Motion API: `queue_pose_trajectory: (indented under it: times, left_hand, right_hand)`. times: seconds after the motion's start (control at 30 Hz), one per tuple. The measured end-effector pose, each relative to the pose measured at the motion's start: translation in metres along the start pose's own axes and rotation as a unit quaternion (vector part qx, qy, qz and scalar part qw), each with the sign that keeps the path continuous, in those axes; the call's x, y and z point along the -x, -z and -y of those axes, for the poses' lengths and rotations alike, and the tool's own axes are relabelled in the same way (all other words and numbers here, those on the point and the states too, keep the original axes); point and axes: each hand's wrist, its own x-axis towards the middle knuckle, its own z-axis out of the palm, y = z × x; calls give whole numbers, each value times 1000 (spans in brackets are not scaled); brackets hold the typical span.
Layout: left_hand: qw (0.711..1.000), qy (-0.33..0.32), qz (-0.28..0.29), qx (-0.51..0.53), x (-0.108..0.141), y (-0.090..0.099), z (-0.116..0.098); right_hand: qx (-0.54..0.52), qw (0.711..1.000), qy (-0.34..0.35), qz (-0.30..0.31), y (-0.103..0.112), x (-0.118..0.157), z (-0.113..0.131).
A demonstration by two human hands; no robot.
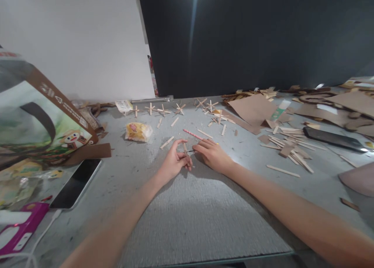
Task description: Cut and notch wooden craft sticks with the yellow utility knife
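Pinching a small, pale wooden stick piece (184, 146) in the left hand (174, 159), mid-frame, gripped a thin, dark implement (190, 151) beside it in the right hand (210, 154); needed steady bracing, light pressure.

No words or numbers could be read for certain; one sign could be made out. On the brown edge of the large printed bag (32, 116) at the left stood a white triangular recycling sign (59, 99), with white characters beside it too blurred to read. Red lettering (9, 54) at the bag's top was also illegible. The small pale packet (124, 106) at the far side carried print too small to read, as did the green-and-white label (277, 113) on the tube (283, 106) at the right.
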Motion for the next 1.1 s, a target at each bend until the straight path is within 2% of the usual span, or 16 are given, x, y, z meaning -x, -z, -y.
queue_pose_trajectory:
  times: [0.37, 0.73, 0.97, 1.03, 1.1]
  left_hand:
    - [1000, -6, 14, -9, -2, 1, 2]
    - [1000, -12, -10, -27, 0, -2, 3]
    - [983, -43, -36, -175, 2, 0, -1]
    - [963, -65, -63, -252, 2, 3, -3]
    - [930, -85, -99, -342, 1, 7, -5]
  right_hand:
    - [-13, 1000, 20, 0, -3, -3, 3]
    - [6, 1000, 15, 1, 0, -3, 4]
    - [56, 996, 35, 52, 8, 0, 4]
    - [63, 996, 31, 63, 9, 0, 3]
    - [72, 995, 28, 69, 9, -1, 2]
